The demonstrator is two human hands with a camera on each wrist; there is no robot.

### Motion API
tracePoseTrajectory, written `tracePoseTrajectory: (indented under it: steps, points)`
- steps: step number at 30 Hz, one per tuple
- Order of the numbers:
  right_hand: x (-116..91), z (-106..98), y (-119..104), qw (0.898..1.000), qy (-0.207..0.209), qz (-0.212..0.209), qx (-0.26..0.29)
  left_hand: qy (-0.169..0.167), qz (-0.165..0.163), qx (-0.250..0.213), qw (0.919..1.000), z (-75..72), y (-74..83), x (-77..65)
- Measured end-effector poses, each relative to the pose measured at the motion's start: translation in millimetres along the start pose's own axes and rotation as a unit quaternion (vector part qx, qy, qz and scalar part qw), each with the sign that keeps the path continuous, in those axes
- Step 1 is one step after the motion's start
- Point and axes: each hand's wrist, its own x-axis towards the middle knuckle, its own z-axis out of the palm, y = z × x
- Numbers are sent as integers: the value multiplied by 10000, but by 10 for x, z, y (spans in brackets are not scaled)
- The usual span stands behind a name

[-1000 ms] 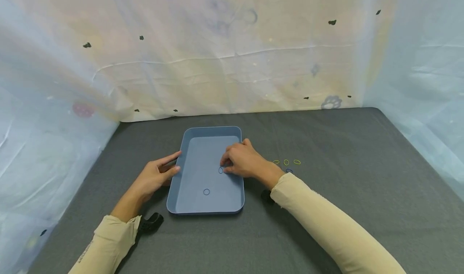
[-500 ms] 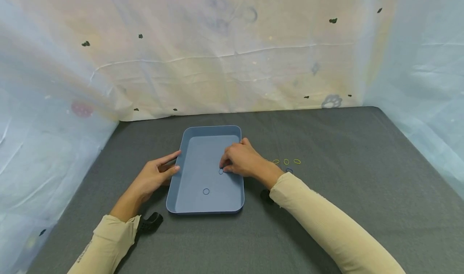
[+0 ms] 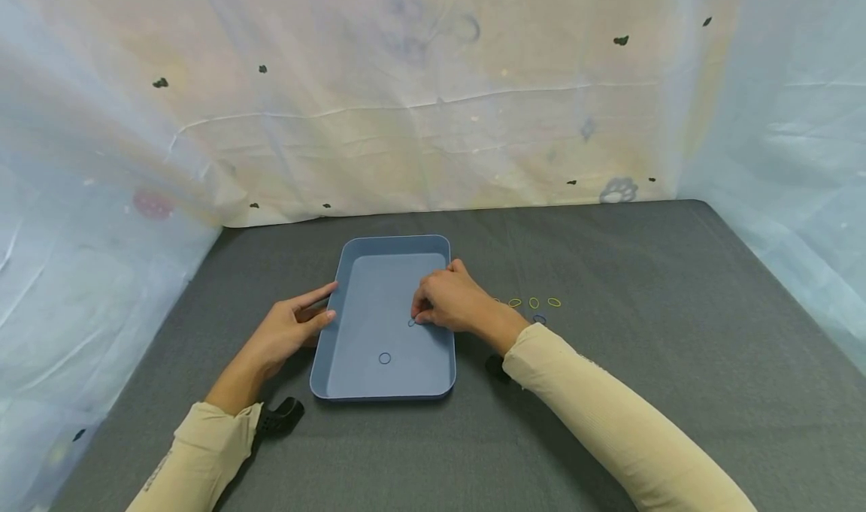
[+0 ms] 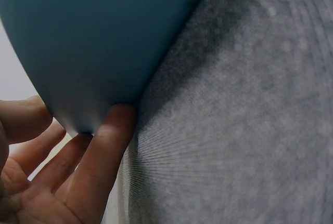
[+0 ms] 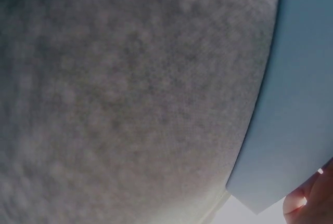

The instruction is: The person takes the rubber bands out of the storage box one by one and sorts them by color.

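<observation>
A shallow blue-grey tray (image 3: 365,309) lies on the dark cloth. My left hand (image 3: 284,333) rests against its left side, fingers extended and thumb by the rim; in the left wrist view the fingertips (image 4: 120,117) touch the outer wall. Inside the tray, my right hand (image 3: 452,300) has thumb and index finger together on a small dark-blue rubber band (image 3: 411,322), partly hidden by the fingertips. Another dark-blue rubber band (image 3: 385,359) lies flat nearer the tray's front. In the right wrist view, only part of the right hand (image 5: 312,198) shows beyond the tray wall.
Right of the tray, several yellow rubber bands (image 3: 534,303) lie in a row, one partly behind the right wrist. A blue rubber band (image 3: 539,319) lies just in front of them. The grey cloth (image 3: 643,346) covers the table, and patterned sheets (image 3: 433,121) hang around it.
The rubber band at my right fingertips shows as a narrower, more tilted loop, its visible part slightly lower. The left hand and tray stay put.
</observation>
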Motion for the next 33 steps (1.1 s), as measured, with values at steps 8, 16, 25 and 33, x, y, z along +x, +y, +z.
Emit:
tracePoseTrajectory:
  steps: [8,16,25,33]
  points:
    - [-16,-11,6,9999,-22,-1,-147,-4,39,-12,10000,8,21,-7]
    - [-67,-62,14,9998,-7,198,-21,-5,46,3,10000,3,41,-2]
    - [-192,-215,-46,9984,181,392,363,16,-31,101,9999,-7,43,2]
    - [-360,-326,-82,9975,423,396,395,2,-53,31,10000,10,13,-7]
